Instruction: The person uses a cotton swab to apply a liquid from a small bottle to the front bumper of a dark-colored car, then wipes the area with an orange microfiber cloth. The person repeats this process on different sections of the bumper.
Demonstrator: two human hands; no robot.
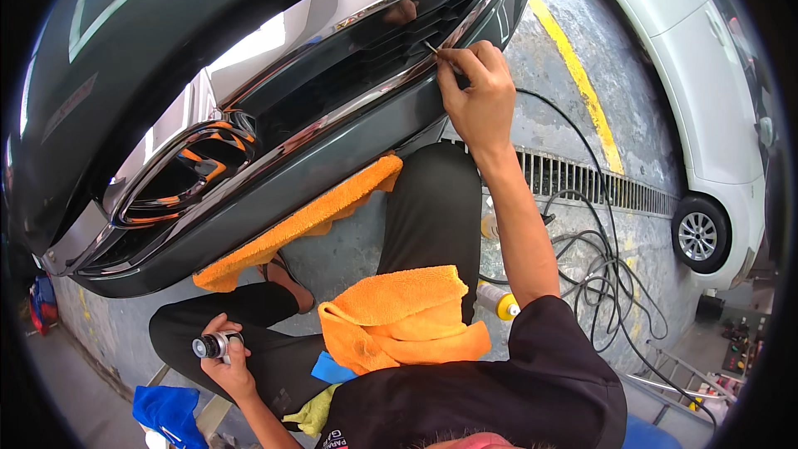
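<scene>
In front of me is the front of a dark car, with a glossy black grille (374, 50) edged in chrome trim (336, 103). My right hand (479, 84) pinches a thin stick, probably a cotton swab (431, 48), whose tip points into the grille near its chrome edge. Lower left, over my bent leg, my left hand (229, 368) grips a small bottle (218, 345) with a dark neck. Its top faces up toward me. An oval chrome emblem (181, 174) sits left of the grille. Along the bumper's lower edge (349, 153) lies an orange towel (299, 224).
Another orange towel (399, 318) rests on my lap, beside blue (330, 369) and yellow-green (315, 410) cloths. A yellow-capped bottle (495, 300) and a coiled black cable (598, 287) lie right, near a floor grate (573, 178). A white car (704, 75) stands beyond; a blue cloth (165, 411) hangs lower left.
</scene>
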